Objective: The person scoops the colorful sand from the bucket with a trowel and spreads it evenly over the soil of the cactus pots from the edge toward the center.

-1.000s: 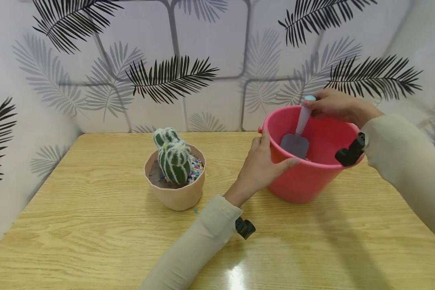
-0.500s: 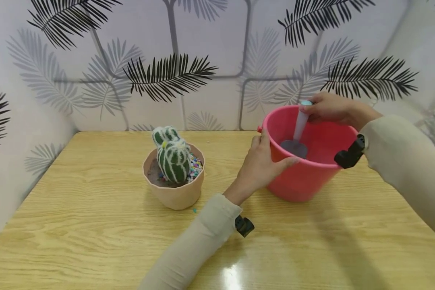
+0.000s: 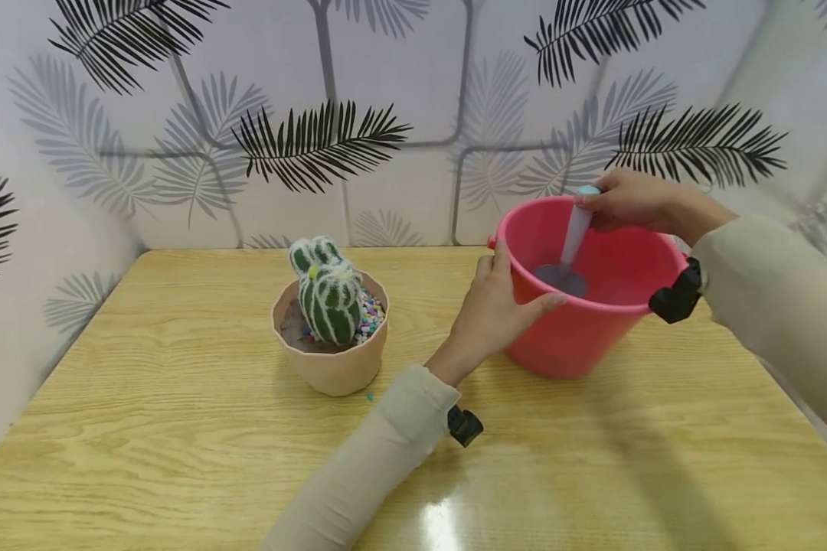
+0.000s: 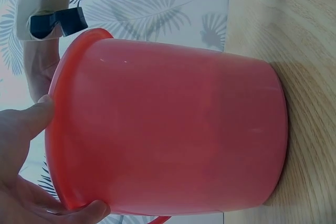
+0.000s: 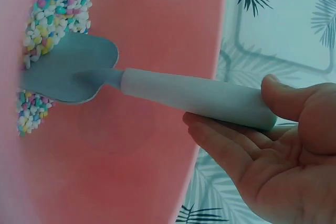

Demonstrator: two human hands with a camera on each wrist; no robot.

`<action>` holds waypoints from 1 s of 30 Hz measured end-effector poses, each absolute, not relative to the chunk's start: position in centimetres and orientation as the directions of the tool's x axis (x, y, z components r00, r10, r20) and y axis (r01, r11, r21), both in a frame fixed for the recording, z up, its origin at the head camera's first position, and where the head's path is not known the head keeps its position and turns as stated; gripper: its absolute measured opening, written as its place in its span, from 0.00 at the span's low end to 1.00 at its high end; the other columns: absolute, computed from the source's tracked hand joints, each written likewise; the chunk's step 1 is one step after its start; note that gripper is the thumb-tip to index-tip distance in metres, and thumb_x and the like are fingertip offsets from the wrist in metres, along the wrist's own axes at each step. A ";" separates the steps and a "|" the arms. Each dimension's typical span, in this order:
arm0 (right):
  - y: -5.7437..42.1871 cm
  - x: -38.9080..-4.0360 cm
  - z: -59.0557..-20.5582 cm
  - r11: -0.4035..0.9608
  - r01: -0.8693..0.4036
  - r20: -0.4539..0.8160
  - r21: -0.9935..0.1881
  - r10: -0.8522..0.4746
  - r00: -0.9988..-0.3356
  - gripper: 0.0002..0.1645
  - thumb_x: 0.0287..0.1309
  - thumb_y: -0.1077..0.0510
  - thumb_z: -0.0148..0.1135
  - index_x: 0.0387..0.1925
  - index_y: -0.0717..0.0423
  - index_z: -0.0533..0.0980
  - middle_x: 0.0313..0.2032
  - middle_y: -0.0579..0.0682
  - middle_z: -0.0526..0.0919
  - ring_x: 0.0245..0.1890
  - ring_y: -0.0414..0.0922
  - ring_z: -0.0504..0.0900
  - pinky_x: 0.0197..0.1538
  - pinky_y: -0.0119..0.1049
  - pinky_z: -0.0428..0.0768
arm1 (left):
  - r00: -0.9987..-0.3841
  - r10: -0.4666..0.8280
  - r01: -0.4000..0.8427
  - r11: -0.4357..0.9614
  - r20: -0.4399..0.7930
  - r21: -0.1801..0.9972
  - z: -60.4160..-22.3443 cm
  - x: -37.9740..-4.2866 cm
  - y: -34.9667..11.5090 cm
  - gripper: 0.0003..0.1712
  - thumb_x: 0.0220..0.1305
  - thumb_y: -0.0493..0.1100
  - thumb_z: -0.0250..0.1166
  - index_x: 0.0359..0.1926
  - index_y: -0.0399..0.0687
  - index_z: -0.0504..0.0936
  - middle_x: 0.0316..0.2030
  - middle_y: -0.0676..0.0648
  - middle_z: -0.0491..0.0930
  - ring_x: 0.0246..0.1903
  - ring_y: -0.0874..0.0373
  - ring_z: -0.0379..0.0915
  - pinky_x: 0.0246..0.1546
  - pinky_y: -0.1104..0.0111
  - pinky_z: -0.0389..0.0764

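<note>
My left hand (image 3: 489,310) grips the rim of a pink bucket (image 3: 558,344) from the front left, thumb and fingers spread apart along it. The bucket is tilted slightly in the head view. In my right hand (image 3: 637,200) is a small trowel (image 5: 194,95), its pale handle pinched near the end between thumb and fingers. Its grey blade slants down inside the bucket. Multicoloured pebbles (image 5: 63,3) lie around the blade in the right wrist view, and the blade's tip is hidden among them.
Left of the bucket, a peach pot (image 3: 338,373) holds a green cactus (image 3: 334,306) with white fuzz. Coloured pebbles (image 3: 371,315) cover part of its soil. One turquoise pebble (image 3: 370,396) lies on the wooden table (image 3: 165,428). A leaf-patterned wall (image 3: 400,184) stands behind.
The trowel's blade has gone lower in the bucket, so less of it shows over the rim. Latest, my right hand has shifted slightly right. My left hand has stayed on the rim.
</note>
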State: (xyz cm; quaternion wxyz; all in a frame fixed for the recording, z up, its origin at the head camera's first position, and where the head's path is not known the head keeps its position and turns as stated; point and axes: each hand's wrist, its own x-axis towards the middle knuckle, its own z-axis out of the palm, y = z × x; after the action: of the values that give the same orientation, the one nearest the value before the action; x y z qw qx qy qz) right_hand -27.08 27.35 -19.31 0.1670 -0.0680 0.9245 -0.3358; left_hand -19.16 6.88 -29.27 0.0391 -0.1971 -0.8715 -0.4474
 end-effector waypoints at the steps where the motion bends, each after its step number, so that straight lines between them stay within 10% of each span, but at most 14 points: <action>1: 27.6 -27.1 -19.4 0.756 -0.006 -0.258 -0.654 -0.231 -0.938 0.25 0.64 0.54 0.46 0.51 0.72 0.66 0.38 0.51 0.79 0.38 0.42 0.80 0.48 0.43 0.75 | -0.920 0.307 0.377 0.522 0.244 0.765 -29.3 -19.2 6.9 0.59 0.47 0.64 0.64 0.70 0.50 0.39 0.55 0.45 0.62 0.49 0.55 0.66 0.43 0.67 0.75; 9: 28.4 -27.0 -22.3 0.613 0.055 -0.180 -0.788 -0.145 -0.973 0.35 0.60 0.43 0.47 0.56 0.69 0.60 0.35 0.41 0.79 0.35 0.35 0.79 0.46 0.36 0.77 | -0.921 0.309 0.373 0.522 0.237 0.767 -29.5 -19.3 6.9 0.60 0.46 0.65 0.63 0.70 0.51 0.38 0.56 0.45 0.62 0.50 0.55 0.65 0.44 0.67 0.75; 17: 27.5 -26.8 -24.2 0.632 -0.027 -0.021 -0.775 -0.069 -0.997 0.32 0.65 0.44 0.37 0.55 0.70 0.58 0.50 0.63 0.70 0.41 0.38 0.74 0.50 0.37 0.75 | -0.919 0.311 0.377 0.504 0.245 0.777 -29.6 -19.2 7.0 0.60 0.46 0.66 0.63 0.70 0.52 0.38 0.56 0.46 0.62 0.50 0.56 0.64 0.43 0.68 0.75; 30: 27.5 -27.1 -24.4 0.534 -0.024 0.020 -0.845 -0.013 -1.000 0.27 0.65 0.43 0.35 0.51 0.63 0.58 0.55 0.64 0.66 0.50 0.50 0.71 0.57 0.47 0.67 | -0.915 0.310 0.387 0.505 0.257 0.771 -29.5 -19.1 7.0 0.60 0.46 0.65 0.63 0.70 0.53 0.37 0.56 0.45 0.62 0.51 0.55 0.64 0.45 0.66 0.74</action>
State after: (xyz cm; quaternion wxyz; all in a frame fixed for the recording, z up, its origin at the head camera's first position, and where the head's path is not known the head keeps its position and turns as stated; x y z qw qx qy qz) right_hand -27.05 27.49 -24.36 -0.0056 -0.0105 0.8757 -0.4827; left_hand -19.10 7.04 -29.53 0.0424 -0.2012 -0.8664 -0.4551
